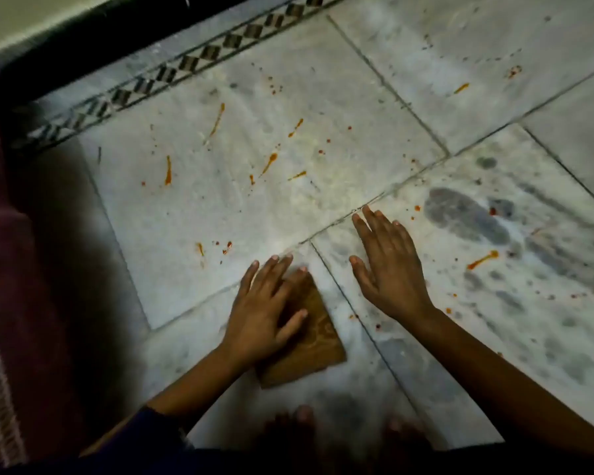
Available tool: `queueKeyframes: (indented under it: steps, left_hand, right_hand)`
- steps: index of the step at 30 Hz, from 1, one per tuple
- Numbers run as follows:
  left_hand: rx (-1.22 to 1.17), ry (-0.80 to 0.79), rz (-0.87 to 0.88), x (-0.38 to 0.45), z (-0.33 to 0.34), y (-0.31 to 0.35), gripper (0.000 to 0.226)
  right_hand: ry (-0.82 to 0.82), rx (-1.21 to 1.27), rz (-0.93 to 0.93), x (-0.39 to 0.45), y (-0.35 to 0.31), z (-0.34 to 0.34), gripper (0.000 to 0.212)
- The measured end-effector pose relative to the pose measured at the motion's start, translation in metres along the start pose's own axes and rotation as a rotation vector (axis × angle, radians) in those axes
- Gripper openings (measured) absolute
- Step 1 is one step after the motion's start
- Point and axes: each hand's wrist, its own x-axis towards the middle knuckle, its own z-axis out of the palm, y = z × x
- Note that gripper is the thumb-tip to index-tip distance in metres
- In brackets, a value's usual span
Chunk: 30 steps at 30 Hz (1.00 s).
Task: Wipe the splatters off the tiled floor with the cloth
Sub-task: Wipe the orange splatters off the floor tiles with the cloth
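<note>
Matt brown cloth on smooth, veined marble floor.

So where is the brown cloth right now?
In the head view, the folded brown cloth lies flat on the pale marble tiled floor, low centre, under the left hand; the right hand rests beside it.

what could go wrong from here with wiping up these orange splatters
The cloth is a small folded square, while the splatters are scattered over several tiles, so it may soak through and smear rather than lift them. The right hand rests bare on the floor near the streak and could pick up stains. The bare toes could track residue.
</note>
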Motion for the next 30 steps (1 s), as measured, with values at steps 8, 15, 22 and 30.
queueKeyframes:
  steps: [8,15,22,30]
  left_hand:
    - [0.222,-0.136,-0.048,-0.037,0.035,0.013,0.078]
    - [0.144,-0.131,-0.152,-0.017,0.027,0.014,0.057]
    - [-0.056,0.049,-0.251,-0.014,-0.008,-0.013,0.055]
    - [-0.052,0.308,-0.65,-0.007,-0.039,-0.11,0.058]
  right_hand:
    - [-0.107,-0.05,-0.001,-0.011,-0.002,0.012,0.059]
    - [-0.165,0.011,0.049,-0.007,-0.02,0.027,0.063]
    - [-0.18,0.011,-0.025,0.016,-0.036,0.036,0.068]
    - [-0.206,-0.032,-0.008,0.055,-0.038,0.057,0.075]
